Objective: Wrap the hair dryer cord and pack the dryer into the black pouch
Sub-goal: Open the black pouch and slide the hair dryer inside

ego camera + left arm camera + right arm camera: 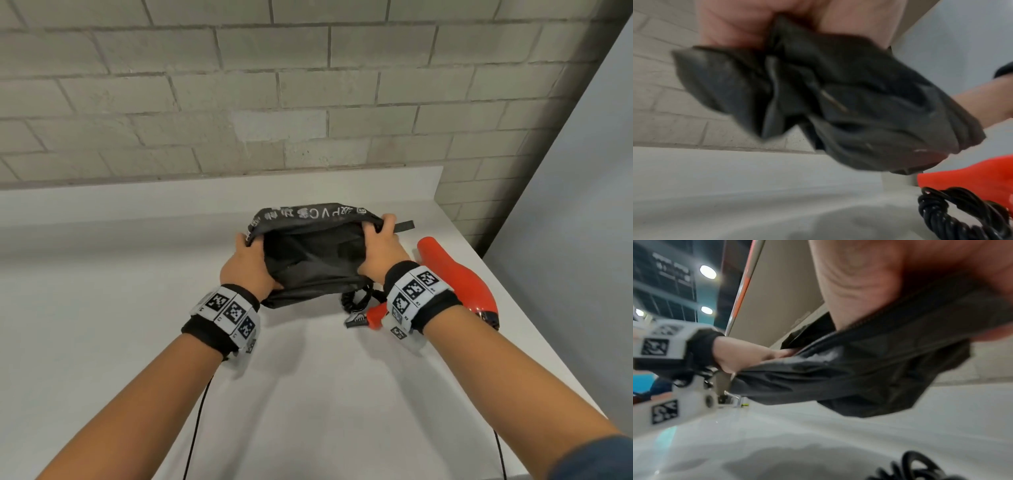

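Both hands hold the black pouch just above the counter, towards its back edge; the left hand and right hand each pinch the rim, fingers curled, spreading the mouth; best to keep it taut and wide before fetching the hair dryer, which lies by the right edge, its coiled cord beside it; the right wrist hides the dryer's middle; both wrist views are blurred.
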The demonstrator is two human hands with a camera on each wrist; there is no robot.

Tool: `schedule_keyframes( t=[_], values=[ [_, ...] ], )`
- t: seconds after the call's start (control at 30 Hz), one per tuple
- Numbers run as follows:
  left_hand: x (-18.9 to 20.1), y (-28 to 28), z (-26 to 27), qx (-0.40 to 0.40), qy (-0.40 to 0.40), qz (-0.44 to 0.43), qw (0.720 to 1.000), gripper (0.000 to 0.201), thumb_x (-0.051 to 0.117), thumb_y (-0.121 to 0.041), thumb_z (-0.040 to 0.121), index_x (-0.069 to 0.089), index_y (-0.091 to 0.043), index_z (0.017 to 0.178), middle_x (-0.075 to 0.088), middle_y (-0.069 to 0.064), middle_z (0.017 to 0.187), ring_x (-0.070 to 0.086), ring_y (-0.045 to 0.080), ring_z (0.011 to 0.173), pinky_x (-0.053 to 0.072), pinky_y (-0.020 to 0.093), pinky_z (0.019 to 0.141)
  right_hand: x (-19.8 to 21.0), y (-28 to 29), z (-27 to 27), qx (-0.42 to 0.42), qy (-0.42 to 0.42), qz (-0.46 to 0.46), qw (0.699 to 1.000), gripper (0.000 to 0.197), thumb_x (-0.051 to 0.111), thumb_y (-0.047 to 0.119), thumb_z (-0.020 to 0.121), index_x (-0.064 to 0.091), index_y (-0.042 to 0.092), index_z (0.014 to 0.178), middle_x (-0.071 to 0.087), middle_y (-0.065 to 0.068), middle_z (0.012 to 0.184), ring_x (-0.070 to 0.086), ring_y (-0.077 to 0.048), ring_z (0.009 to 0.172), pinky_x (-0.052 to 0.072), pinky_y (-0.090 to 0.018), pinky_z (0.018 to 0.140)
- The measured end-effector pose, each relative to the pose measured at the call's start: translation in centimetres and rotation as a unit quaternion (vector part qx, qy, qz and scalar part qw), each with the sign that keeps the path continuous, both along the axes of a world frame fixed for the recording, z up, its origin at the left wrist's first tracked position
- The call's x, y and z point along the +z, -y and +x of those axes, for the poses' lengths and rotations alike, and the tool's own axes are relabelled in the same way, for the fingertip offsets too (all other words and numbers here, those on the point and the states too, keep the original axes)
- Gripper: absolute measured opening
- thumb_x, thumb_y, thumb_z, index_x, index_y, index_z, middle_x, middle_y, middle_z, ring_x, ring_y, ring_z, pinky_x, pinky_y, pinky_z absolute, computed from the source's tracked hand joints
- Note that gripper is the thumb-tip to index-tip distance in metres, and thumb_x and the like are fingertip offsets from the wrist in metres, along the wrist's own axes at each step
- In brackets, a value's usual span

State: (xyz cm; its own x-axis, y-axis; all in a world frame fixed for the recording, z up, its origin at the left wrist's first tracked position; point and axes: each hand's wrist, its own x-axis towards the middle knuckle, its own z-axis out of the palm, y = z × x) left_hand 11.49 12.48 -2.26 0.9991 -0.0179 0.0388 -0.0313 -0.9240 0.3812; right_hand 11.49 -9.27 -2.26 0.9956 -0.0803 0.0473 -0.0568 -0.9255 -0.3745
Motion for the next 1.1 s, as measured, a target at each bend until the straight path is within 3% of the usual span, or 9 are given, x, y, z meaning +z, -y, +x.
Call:
schedule_keyframes(
  t=[0.13,0.3,0.43,0.67,0.8,0.9,1.0,1.03,1.1],
  values=[
    [-1.4,-0.1,-0.8,-0.007,-0.045,0.073,0.996,0.064,0.072,-0.020,0.070,0.037,-0.015,0.124,0.026,0.011,0.124,0.051,0.028,0.072,0.050,0.038,0.079,0.1,-0.3,0.7,-0.069,-0.034,-0.044,0.996,0.043,0.052,0.000,0.081,0.042,0.011,0.121,0.007,-0.018,0.144,0.040,-0.044,0.112,0.043,-0.041,0.092],
    [-2.1,-1.0,-0.2,-0.007,-0.143,-0.020,0.990,0.100,0.081,-0.020,0.062,0.018,-0.018,0.139,0.028,0.014,0.131,0.053,0.038,0.108,0.047,0.041,0.097,0.4,1.8,0.8,-0.001,-0.173,0.077,0.982,0.060,0.066,0.024,0.079,0.040,0.023,0.134,0.009,-0.012,0.144,0.035,-0.040,0.126,0.038,-0.036,0.105],
    [-2.6,-0.8,0.2,0.011,-0.143,-0.055,0.988,0.106,0.082,-0.023,0.060,0.015,-0.016,0.142,0.032,0.016,0.135,0.046,0.036,0.119,0.042,0.040,0.102,1.5,3.3,-1.0,-0.006,-0.149,0.143,0.979,0.049,0.061,0.020,0.084,0.048,0.027,0.130,0.009,-0.014,0.149,0.028,-0.032,0.135,0.030,-0.030,0.108],
    [-3.5,0.0,1.6,0.084,-0.153,-0.152,0.973,0.099,0.077,-0.025,0.066,0.014,-0.012,0.142,0.044,0.020,0.135,0.046,0.037,0.121,0.043,0.041,0.101,1.1,3.6,-5.1,-0.055,-0.045,0.211,0.975,0.038,0.059,0.018,0.085,0.055,0.024,0.123,0.032,-0.016,0.142,0.051,-0.024,0.111,0.033,-0.022,0.091],
    [-3.3,0.5,1.7,0.078,-0.147,-0.149,0.975,0.073,0.063,-0.025,0.078,0.027,-0.021,0.140,0.030,0.022,0.136,0.048,0.040,0.113,0.040,0.037,0.102,-0.1,4.0,-6.4,-0.070,-0.142,0.100,0.982,0.048,0.048,0.025,0.091,0.035,0.020,0.137,0.060,-0.014,0.113,0.057,-0.023,0.087,0.043,-0.029,0.082],
    [-3.4,0.9,1.2,0.028,-0.138,-0.152,0.978,0.051,0.058,-0.018,0.082,0.046,-0.023,0.131,0.022,0.017,0.135,0.044,0.036,0.118,0.033,0.028,0.106,-0.9,4.4,-6.9,-0.068,-0.234,0.031,0.969,0.056,0.038,0.032,0.095,0.015,0.022,0.145,0.054,-0.015,0.128,0.056,-0.020,0.075,0.047,-0.036,0.088],
    [-3.8,1.4,0.5,0.004,-0.123,-0.136,0.983,0.056,0.061,-0.016,0.081,0.043,-0.013,0.134,0.020,0.015,0.143,0.041,0.033,0.125,0.029,0.029,0.109,-1.7,5.0,-6.8,-0.070,-0.287,-0.028,0.955,0.055,0.033,0.031,0.096,0.013,0.014,0.145,0.034,-0.017,0.146,0.056,-0.029,0.103,0.043,-0.041,0.099],
    [-3.8,1.5,0.3,0.002,-0.121,-0.133,0.984,0.061,0.061,-0.017,0.080,0.039,-0.011,0.136,0.020,0.014,0.145,0.040,0.032,0.126,0.029,0.029,0.109,-1.9,5.1,-6.6,-0.070,-0.300,-0.033,0.951,0.056,0.031,0.033,0.096,0.012,0.014,0.145,0.029,-0.016,0.149,0.055,-0.032,0.106,0.044,-0.041,0.095],
    [-3.8,1.8,0.1,0.001,-0.119,-0.127,0.985,0.069,0.062,-0.018,0.079,0.030,-0.012,0.140,0.019,0.013,0.147,0.038,0.032,0.128,0.029,0.031,0.109,-2.4,5.3,-6.4,-0.091,-0.309,0.010,0.947,0.058,0.029,0.039,0.096,0.008,0.017,0.146,0.026,-0.017,0.151,0.050,-0.026,0.073,0.044,-0.031,0.067]
  ],
)
